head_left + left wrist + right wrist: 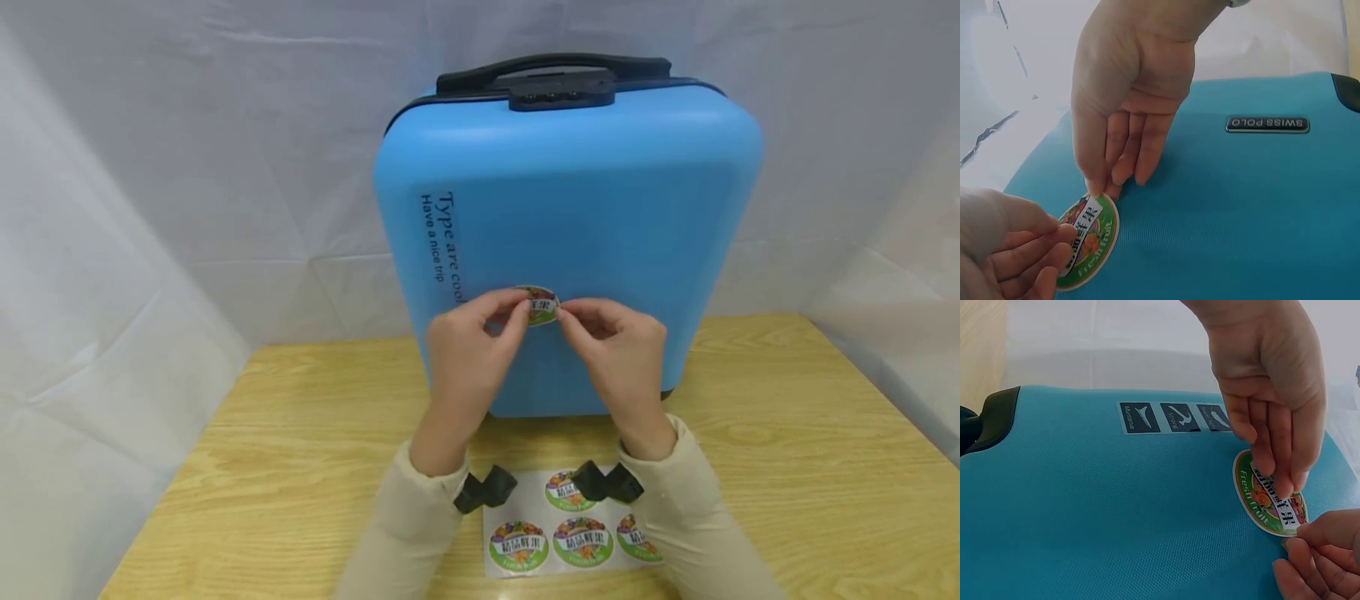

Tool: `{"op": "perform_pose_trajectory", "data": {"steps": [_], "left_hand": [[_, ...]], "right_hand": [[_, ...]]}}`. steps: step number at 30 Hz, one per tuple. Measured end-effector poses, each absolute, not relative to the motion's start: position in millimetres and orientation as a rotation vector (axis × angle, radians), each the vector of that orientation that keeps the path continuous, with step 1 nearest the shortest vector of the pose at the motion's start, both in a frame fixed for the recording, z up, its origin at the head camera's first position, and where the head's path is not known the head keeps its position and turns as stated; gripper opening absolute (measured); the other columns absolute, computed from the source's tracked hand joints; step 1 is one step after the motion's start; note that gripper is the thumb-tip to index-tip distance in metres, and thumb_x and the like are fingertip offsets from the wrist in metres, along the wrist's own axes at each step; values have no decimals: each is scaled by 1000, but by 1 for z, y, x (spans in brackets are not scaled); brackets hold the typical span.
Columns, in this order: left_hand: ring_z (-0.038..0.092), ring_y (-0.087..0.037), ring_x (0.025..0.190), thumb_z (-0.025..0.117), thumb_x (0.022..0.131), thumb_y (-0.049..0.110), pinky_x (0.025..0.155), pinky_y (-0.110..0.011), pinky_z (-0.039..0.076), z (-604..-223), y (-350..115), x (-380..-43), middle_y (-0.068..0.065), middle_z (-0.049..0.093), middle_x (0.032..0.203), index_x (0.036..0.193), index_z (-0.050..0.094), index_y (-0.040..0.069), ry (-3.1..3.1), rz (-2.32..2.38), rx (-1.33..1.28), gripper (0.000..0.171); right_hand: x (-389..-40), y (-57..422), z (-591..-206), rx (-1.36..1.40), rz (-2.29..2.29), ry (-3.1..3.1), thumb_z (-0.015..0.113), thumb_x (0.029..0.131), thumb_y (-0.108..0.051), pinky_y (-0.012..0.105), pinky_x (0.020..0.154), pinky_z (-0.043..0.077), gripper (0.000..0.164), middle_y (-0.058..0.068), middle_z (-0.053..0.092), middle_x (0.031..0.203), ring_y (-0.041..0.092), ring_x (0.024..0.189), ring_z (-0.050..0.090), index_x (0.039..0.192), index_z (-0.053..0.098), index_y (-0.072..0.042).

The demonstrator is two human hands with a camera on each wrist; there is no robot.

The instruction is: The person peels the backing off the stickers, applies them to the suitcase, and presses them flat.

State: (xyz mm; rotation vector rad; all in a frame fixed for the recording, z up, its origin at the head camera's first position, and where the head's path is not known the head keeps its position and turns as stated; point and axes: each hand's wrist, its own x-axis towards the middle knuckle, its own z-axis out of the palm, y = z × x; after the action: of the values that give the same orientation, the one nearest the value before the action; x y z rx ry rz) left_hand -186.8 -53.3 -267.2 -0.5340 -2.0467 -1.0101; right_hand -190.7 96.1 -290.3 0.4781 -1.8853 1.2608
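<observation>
A round fruit sticker point(542, 307) with a green lower part and a white lettered band is at the front of an upright blue suitcase point(600, 217). My left hand point(472, 342) pinches its left edge between thumb and forefinger. On the opposite edge, the thumb and forefinger of my right hand point(618, 350) pinch it too. "Fresh fruit" can be read on the sticker point(1102, 250) in the left wrist view. Whether its back touches the suitcase shell, I cannot tell.
Below my wrists a white sheet point(525, 496) with several similar stickers lies on the wooden table point(300, 467), partly hidden by my right sleeve. The suitcase has a black top handle point(555, 62) and a combination lock point(562, 92). White cloth point(225, 167) hangs behind.
</observation>
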Motion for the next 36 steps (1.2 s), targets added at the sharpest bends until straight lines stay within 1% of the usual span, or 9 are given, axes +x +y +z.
{"op": "perform_pose_trajectory", "data": {"steps": [5, 15, 25, 30, 32, 34, 36], "left_hand": [[63, -6, 63, 66, 88, 15, 54, -18, 48, -265, -47, -187, -2, 73, 87, 94, 75, 9, -2085, -1064, -561, 12], [63, -6, 63, 68, 87, 16, 57, -16, 49, -262, -39, -186, -3, 73, 88, 93, 75, 7, -2128, -1112, -574, 13], [65, -9, 70, 68, 87, 15, 61, -17, 51, -261, -34, -184, -3, 73, 88, 93, 75, 7, -2209, -1093, -546, 12], [66, -9, 69, 67, 88, 16, 57, -17, 49, -264, -34, -183, -3, 73, 90, 97, 75, 8, -2246, -1040, -554, 14], [66, -10, 67, 66, 89, 16, 53, -16, 47, -266, -34, -184, -4, 73, 89, 98, 75, 8, -2257, -1018, -562, 14], [65, -9, 63, 66, 89, 15, 50, -16, 45, -269, -35, -184, -4, 73, 88, 98, 75, 8, -2260, -1001, -572, 14], [59, -8, 54, 66, 89, 15, 46, -16, 40, -272, -36, -185, -4, 73, 86, 97, 75, 8, -2262, -980, -581, 14]], "right_hand": [[-190, 96, -290, 472, 1266, -1887, 71, 83, -9, 11, 62, 48, 8, 10, 72, 79, 19, 65, 67, 86, 75, -2], [-189, 99, -291, 468, 1278, -1892, 71, 83, -9, 12, 62, 49, 9, 10, 72, 79, 19, 64, 67, 86, 75, -2], [-186, 106, -294, 463, 1226, -1926, 72, 82, -8, 10, 62, 47, 8, 10, 72, 79, 19, 64, 67, 86, 75, -2], [-183, 110, -295, 496, 1247, -1995, 73, 82, -10, 12, 63, 49, 9, 7, 72, 80, 16, 66, 67, 89, 75, -4], [-181, 112, -297, 511, 1241, -2022, 73, 82, -10, 12, 63, 49, 10, 7, 72, 80, 15, 66, 67, 90, 75, -4], [-180, 114, -299, 524, 1218, -2037, 72, 82, -9, 11, 63, 48, 9, 7, 72, 80, 15, 66, 66, 90, 75, -4], [-179, 116, -302, 528, 1203, -2053, 73, 81, -7, 11, 62, 48, 9, 7, 72, 80, 14, 65, 66, 89, 75, -3]]}}
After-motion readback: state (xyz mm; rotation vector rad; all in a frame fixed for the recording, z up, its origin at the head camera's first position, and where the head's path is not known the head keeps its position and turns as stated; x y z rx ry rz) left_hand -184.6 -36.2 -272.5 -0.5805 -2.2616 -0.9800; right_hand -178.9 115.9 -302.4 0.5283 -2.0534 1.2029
